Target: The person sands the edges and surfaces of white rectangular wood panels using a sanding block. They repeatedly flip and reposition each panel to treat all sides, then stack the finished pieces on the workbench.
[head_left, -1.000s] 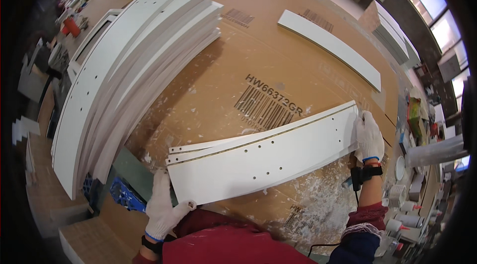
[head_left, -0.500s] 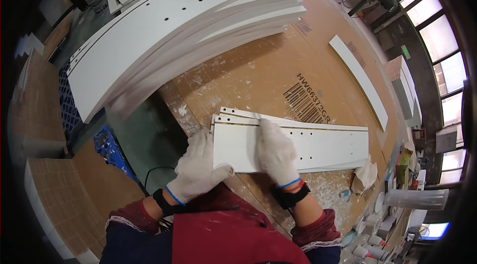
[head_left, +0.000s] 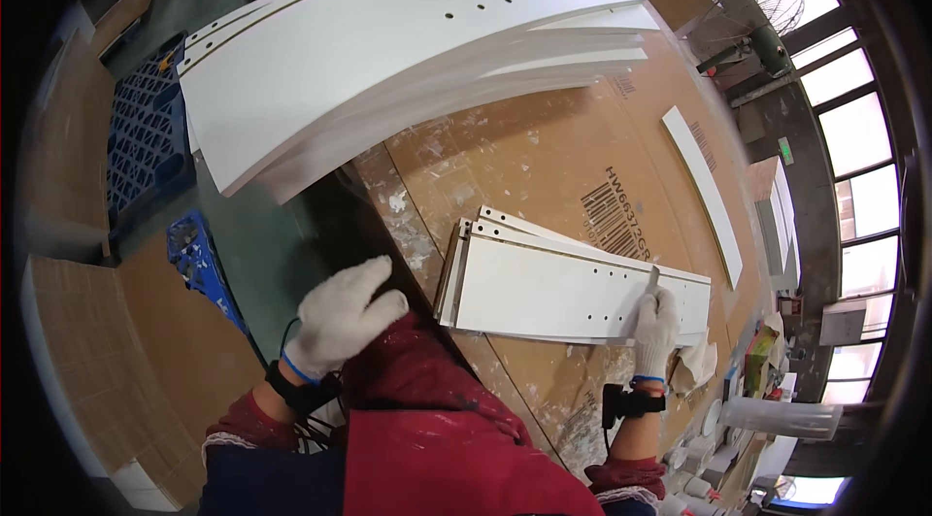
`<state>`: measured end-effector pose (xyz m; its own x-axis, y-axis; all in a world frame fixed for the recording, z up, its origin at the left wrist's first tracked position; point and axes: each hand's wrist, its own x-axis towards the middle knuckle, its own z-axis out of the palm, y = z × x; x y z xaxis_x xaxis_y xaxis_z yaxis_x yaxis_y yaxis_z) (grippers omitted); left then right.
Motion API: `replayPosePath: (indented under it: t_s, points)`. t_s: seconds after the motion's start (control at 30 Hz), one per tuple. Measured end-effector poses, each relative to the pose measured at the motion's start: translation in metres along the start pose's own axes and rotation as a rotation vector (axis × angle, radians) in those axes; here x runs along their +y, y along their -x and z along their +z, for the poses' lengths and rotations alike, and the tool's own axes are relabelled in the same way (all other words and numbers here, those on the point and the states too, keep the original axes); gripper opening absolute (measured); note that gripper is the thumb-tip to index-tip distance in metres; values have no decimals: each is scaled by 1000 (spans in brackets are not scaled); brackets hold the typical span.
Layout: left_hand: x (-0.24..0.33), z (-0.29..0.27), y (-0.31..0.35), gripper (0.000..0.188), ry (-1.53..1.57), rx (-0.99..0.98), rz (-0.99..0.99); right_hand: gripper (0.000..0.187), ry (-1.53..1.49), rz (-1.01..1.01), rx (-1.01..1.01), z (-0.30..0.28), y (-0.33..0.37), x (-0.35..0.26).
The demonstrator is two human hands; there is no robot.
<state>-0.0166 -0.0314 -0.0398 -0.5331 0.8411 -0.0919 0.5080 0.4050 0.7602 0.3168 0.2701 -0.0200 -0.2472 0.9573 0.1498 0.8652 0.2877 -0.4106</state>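
Note:
A short stack of white drilled boards (head_left: 534, 283) lies on the cardboard-covered table in front of me, fanned slightly out of line. The top board has a groove along its far edge and several dark holes. My right hand (head_left: 656, 330), in a white knit glove, is closed on a thin grey scraper blade (head_left: 654, 276) that sticks up from the fingers over the right part of the top board. Its handle, if any, is hidden in the glove. My left hand (head_left: 345, 315), also gloved, hangs off the boards' left end, touching nothing, thumb and fingers apart.
A tall stack of long white boards (head_left: 369, 40) fills the far left of the table (head_left: 505, 162). One narrow white strip (head_left: 704, 196) lies at right. A crumpled cloth (head_left: 694, 367), a clear plastic tube (head_left: 782, 417) and small pots stand at the near right. A blue pallet (head_left: 146, 137) is on the floor.
My right hand has slid rightward along the top board, and the blade now shows. My left hand has come off the boards' left end and moved left. The view has shifted; the boards sit more slanted.

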Motion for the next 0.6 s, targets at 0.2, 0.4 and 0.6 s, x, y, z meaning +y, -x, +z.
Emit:
replayPosePath:
  t_s: [0.2,0.4,0.6]
  points:
    - [23,19,-4,36,71,-94,250,20,127,-161,48,34,-2,-59]
    - [25,50,-21,40,-17,-265,203,18,31,-545,-217,83,39,-196]
    - [25,54,-19,38,89,-141,261,24,-99,-776,-580,87,60,-250]
